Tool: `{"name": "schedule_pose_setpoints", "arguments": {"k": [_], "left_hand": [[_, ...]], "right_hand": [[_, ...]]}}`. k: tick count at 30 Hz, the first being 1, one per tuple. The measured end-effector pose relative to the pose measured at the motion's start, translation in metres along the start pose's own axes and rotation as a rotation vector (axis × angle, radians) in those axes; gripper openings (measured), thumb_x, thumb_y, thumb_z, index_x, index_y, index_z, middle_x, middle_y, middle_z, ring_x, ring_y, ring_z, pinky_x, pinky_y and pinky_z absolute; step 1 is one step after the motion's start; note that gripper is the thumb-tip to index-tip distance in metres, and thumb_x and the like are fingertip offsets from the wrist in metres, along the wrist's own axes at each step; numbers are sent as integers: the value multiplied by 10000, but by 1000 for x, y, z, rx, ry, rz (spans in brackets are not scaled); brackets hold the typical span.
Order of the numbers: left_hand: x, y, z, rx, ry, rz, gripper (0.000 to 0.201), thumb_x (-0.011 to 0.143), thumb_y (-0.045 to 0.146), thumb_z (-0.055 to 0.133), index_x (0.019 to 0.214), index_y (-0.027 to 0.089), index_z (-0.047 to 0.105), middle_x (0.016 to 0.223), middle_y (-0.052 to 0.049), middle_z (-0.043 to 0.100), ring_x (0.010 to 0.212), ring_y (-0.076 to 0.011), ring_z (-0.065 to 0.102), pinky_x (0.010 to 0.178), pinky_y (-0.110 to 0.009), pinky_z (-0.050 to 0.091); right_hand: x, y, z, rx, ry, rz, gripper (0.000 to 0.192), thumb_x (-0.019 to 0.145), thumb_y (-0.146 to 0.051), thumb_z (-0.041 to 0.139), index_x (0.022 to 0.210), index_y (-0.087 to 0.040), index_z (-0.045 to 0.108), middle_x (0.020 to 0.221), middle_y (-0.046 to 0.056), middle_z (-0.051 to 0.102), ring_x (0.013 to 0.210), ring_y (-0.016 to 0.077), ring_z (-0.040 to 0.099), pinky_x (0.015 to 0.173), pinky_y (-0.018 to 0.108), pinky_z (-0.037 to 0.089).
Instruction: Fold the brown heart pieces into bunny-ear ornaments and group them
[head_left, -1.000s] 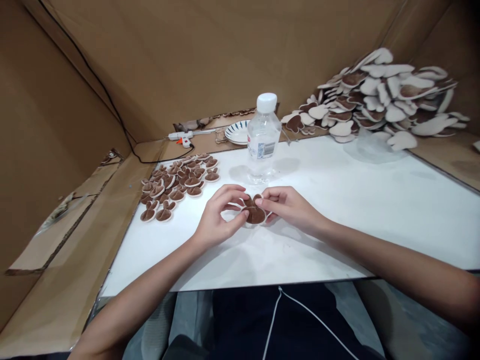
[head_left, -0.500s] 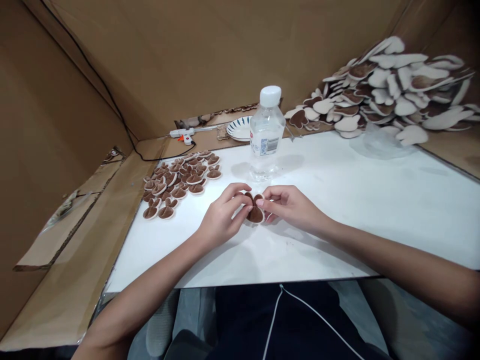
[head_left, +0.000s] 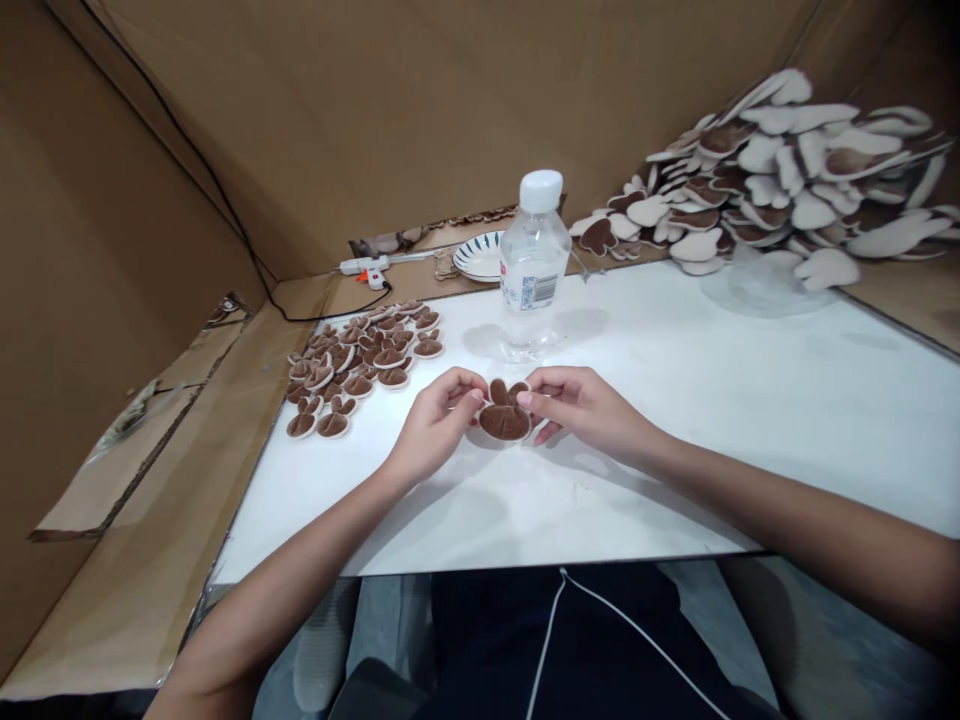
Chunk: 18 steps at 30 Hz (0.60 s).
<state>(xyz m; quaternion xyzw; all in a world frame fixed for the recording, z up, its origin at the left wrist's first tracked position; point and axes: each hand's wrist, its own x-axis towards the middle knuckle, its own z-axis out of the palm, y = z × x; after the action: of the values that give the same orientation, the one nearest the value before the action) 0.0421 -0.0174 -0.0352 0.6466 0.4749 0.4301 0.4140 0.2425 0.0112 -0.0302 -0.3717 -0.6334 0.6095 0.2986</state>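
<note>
At the centre of the frame, both hands hold one brown paw piece (head_left: 504, 417) just above the white board (head_left: 675, 440). The left hand (head_left: 433, 425) pinches its left edge between thumb and curled fingers; the right hand (head_left: 577, 405) pinches its right edge in the same way, with the other fingers tucked narrow below. The piece faces up, its brown pads showing inside a pale rim.

Left of the hands, a batch of small paw pieces (head_left: 360, 360) lies flat on the board, spread in loose rows. Just above the hands stands a clear bottle (head_left: 531, 270) with a white cap, upright. Behind it, at the board's far edge, sits a plate (head_left: 474, 262) with a striped rim, and to its left a glue gun (head_left: 365, 267) lies on cardboard, its black cord running up the wall. In the upper right of the frame, a heap (head_left: 780, 190) of larger paw shapes, brown and cream, is piled against the cardboard wall (head_left: 420, 120).
</note>
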Motion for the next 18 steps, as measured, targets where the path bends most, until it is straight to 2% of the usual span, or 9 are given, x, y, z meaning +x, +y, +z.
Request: {"name": "schedule_pose_setpoints", "arguments": {"k": [3, 8, 11, 15, 18], "left_hand": [[1, -1, 2, -191, -34, -120, 177, 853, 303, 559, 991, 191, 552, 823, -1, 604, 732, -106, 585, 651, -210, 490], [0, -8, 7, -292, -106, -96, 273, 788, 257, 659, 1019, 167, 543, 834, -28, 626, 783, -132, 622, 722, -256, 509], [1, -12, 7, -322, -125, -97, 294, 798, 263, 650, 1051, 164, 538, 854, -41, 622, 796, -145, 628, 715, -272, 528], [5, -12, 1, -281, -83, -73, 264, 827, 234, 591, 1079, 170, 542, 855, -37, 617, 762, -126, 617, 679, -254, 534], [10, -10, -10, -135, -1, -18, 246, 835, 179, 527, 1080, 161, 529, 892, -54, 640, 753, -125, 629, 684, -266, 535]], "right_hand": [[1, 1, -1, -23, 3, 4, 276, 825, -431, 616, 814, -156, 609, 749, 26, 614, 664, 140, 638, 597, 279, 572], [2, 4, -3, -29, -14, -20, 266, 815, -429, 622, 821, -164, 641, 789, 25, 613, 724, 141, 623, 603, 256, 565], [4, 6, -5, -40, -22, -34, 269, 820, -430, 614, 821, -166, 658, 812, 31, 629, 745, 140, 623, 615, 243, 554], [8, 9, -9, -74, 11, -42, 282, 831, -440, 600, 856, -168, 671, 842, 50, 660, 721, 138, 628, 616, 250, 542], [12, 13, -14, -72, 57, -20, 287, 816, -443, 620, 850, -161, 667, 809, 50, 651, 713, 139, 629, 611, 250, 540]]}}
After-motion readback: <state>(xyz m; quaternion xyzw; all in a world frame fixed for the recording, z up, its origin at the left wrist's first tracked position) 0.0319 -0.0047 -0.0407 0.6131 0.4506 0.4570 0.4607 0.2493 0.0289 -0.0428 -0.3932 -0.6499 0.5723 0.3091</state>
